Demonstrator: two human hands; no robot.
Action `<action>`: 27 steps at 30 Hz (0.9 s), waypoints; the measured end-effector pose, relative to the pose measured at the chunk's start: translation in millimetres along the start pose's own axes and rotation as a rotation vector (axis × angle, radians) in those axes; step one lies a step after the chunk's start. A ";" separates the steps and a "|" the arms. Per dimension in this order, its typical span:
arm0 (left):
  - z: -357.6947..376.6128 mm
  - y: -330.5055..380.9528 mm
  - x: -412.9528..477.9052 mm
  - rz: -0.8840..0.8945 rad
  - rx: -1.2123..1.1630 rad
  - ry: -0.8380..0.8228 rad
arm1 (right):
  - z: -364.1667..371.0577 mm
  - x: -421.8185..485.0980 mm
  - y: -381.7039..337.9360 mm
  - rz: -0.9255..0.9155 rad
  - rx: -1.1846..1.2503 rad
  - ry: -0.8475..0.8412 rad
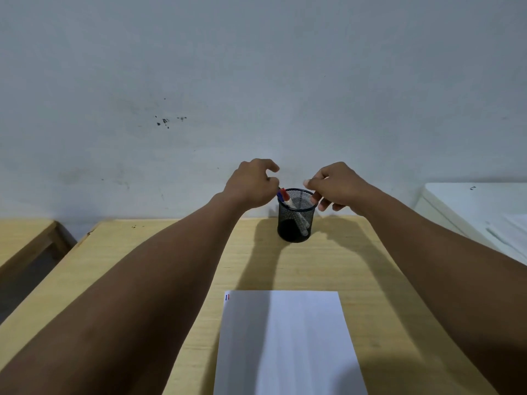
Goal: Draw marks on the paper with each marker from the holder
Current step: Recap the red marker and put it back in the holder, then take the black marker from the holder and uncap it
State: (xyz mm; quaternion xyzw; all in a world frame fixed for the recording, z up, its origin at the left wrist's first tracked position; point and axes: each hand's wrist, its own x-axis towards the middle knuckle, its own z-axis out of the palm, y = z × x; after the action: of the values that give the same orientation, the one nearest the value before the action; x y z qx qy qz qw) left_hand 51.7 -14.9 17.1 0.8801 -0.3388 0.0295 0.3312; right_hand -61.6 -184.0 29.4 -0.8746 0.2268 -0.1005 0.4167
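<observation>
— Since the markers (pixel 283 196) lean in the holder (pixel 296 220), are they light?
— Likely; stiff, slick barrels. Pinch a cap.
— Fingers?
— Left hand (pixel 251 185) curls by the caps; grip unclear. Right hand (pixel 335 186) loose at the rim. Paper (pixel 288 343) lies nearer.

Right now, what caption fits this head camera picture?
Both hands, left hand and right hand, reach the mesh holder.

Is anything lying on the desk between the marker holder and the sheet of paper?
No. The desk between the mesh holder and the paper is bare wood with only shadows; both forearms pass at the sides, above it.
</observation>
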 end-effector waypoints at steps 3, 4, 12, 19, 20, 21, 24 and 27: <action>7.2 -8.2 5.7 0.026 0.102 -0.076 | 4.7 2.3 7.7 0.012 0.008 -0.002; 10.5 -10.2 7.0 0.040 0.120 -0.092 | 6.7 2.3 10.2 0.018 0.011 -0.007; 11.1 -11.4 1.6 0.092 0.151 -0.003 | 13.1 -9.1 4.5 0.004 -0.005 -0.016; -43.3 -2.8 -29.7 0.036 -0.062 0.212 | 19.9 -35.8 -28.5 -0.040 0.057 -0.039; -51.0 -4.3 -37.3 0.007 -0.152 0.237 | 23.9 -39.7 -33.8 -0.049 0.070 -0.052; -57.7 -7.1 -46.0 -0.030 -0.245 0.255 | 28.5 -44.2 -39.1 -0.052 0.085 -0.065; -74.3 -20.6 -75.1 -0.130 -0.508 0.274 | 46.6 -58.4 -56.5 -0.026 0.152 -0.124; -84.8 -36.5 -108.2 -0.225 -0.775 0.237 | 69.8 -75.9 -71.5 0.070 0.264 -0.196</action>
State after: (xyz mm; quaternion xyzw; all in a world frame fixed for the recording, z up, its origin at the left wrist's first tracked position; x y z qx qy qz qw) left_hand 5.6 118.7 32.6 0.7124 -0.1862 -0.0354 0.6757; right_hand -80.3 -60.5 41.6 -0.8093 0.2005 -0.0290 0.5514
